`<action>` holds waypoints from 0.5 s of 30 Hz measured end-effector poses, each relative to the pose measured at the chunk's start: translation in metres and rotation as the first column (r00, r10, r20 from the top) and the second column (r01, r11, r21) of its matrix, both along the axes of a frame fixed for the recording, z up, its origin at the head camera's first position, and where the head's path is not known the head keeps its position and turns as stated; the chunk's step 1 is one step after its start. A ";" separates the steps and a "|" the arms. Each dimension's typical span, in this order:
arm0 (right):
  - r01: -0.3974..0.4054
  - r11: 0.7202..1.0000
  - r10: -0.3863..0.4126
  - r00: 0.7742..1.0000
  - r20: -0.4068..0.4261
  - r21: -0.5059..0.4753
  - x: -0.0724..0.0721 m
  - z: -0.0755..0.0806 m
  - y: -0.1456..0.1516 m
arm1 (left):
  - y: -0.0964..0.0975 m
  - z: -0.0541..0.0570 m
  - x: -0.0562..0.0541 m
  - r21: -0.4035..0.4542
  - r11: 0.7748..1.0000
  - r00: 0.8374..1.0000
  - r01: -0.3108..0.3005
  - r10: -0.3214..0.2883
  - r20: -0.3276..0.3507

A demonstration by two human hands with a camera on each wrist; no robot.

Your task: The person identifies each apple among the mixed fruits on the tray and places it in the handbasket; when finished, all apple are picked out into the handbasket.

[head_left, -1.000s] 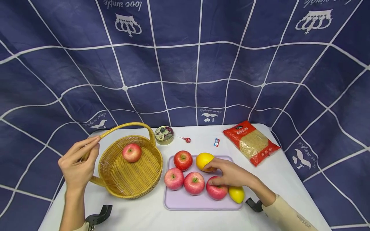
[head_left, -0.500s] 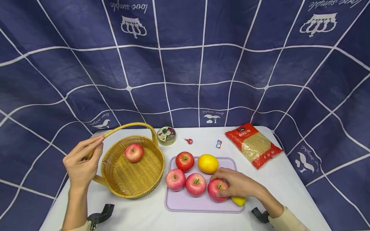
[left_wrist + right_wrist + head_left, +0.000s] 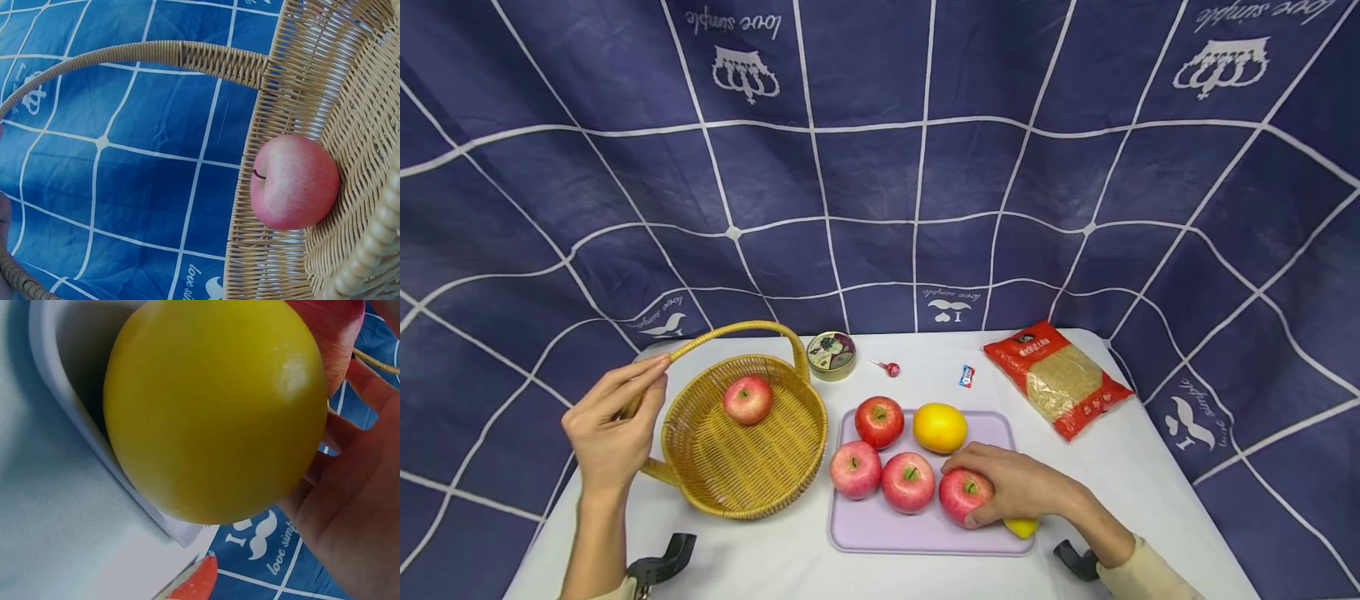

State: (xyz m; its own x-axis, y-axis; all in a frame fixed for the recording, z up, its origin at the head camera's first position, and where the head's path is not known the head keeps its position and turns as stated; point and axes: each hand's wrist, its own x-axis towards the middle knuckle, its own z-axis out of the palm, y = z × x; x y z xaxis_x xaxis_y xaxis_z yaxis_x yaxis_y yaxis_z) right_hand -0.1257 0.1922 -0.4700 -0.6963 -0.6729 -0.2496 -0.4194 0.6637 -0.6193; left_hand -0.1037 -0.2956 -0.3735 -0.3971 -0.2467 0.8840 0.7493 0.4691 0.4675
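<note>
My left hand [image 3: 617, 421] holds the handle [image 3: 730, 327] of a round wicker basket [image 3: 700, 492], pinching it at its left side. One pink-red apple [image 3: 748, 400] lies inside; the left wrist view has this apple [image 3: 295, 181] against the woven wall. Over the lilac tray [image 3: 925, 542], my right hand [image 3: 1022, 483] grips the rightmost apple [image 3: 964, 496], thumb at its near side and fingers at its far side. A lemon [image 3: 1021, 527] is partly hidden under that hand; in the right wrist view this lemon [image 3: 212, 412] looms large, covering much of the apple [image 3: 331, 337].
Also on the tray are a darker red apple [image 3: 879, 422], two pink apples [image 3: 855, 469] and another lemon [image 3: 940, 427]. Behind stand a round tin [image 3: 831, 354], a lollipop [image 3: 891, 369], a small wrapped candy [image 3: 967, 376] and a red food bag [image 3: 1060, 379].
My right hand has drawn back from the far lemon and closed its fingers round the rightmost apple. My left hand keeps its hold on the handle.
</note>
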 end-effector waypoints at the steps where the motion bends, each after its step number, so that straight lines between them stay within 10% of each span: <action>1: -0.003 1.000 0.003 1.000 0.004 -0.001 0.000 0.000 0.000 | 0.000 0.000 0.000 0.002 1.000 1.000 0.000 0.000 -0.001; 15: -0.019 1.000 0.020 0.996 0.090 -0.007 -0.001 -0.002 -0.003 | 0.000 0.000 0.000 -0.002 1.000 1.000 -0.001 0.001 0.003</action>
State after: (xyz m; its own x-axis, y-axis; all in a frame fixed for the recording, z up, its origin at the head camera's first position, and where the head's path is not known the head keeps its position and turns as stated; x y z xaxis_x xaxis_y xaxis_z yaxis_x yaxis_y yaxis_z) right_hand -0.1270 0.1894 -0.4724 -0.6579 -0.6877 -0.3070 -0.3741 0.6523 -0.6592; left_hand -0.1034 -0.2957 -0.3731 -0.3997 -0.2452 0.8832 0.7471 0.4711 0.4689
